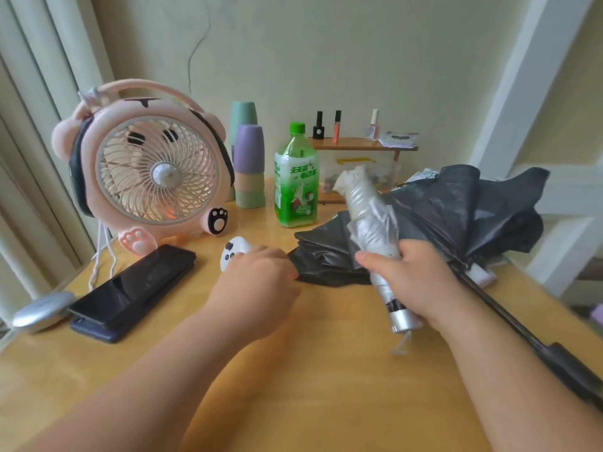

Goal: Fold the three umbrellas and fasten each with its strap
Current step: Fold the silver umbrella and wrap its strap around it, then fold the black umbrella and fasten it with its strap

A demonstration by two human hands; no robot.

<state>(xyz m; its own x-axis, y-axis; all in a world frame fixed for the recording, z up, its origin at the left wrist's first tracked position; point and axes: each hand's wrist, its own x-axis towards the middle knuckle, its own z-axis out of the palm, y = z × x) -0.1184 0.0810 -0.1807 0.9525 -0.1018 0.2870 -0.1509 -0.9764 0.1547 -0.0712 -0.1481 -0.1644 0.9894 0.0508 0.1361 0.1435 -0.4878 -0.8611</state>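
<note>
My right hand (pixel 414 282) grips the folded silver compact umbrella (pixel 368 216), tilted above the yellow wooden table (pixel 326 370). My left hand (pixel 261 282) pinches the loose black fabric umbrella (pixel 456 216) lying there. The green plastic bottle (pixel 295 181) reads "天天".

A rolled silver umbrella (pixel 368 216) stands tilted above a black umbrella (pixel 456 203), which lies loosely collapsed at the right, handle nearest.

Fan (pixel 156 171) stands back left on table (pixel 326 370) | cups (pixel 249 164) just right of fan | bottle (pixel 295 177) right of cups, before shelf (pixel 359 144) | phone (pixel 137 282) lies before fan, mouse (pixel 42 309) at its left | loose umbrella (pixel 456 216) lies right, folded umbrella (pixel 368 220) before it
</note>
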